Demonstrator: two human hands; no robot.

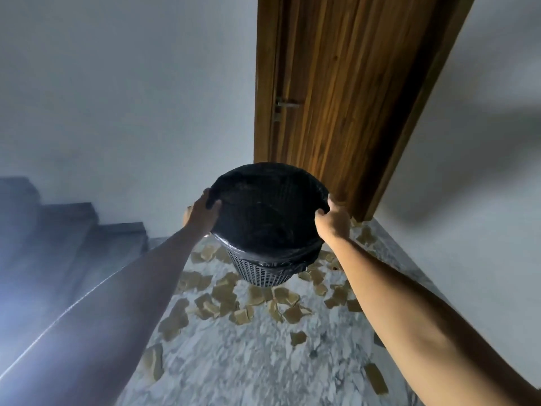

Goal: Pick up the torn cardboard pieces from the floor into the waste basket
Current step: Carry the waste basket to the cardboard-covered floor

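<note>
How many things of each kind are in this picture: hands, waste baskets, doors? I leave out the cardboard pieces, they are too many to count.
Hands: 2, left hand and right hand, both gripping the basket rim
Waste basket: 1
Door: 1
Total: 4

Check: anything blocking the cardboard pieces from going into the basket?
Nothing visible. The waste basket, held at its rim by the left hand and right hand, has an open mouth above the cardboard pieces scattered on the floor.
</note>
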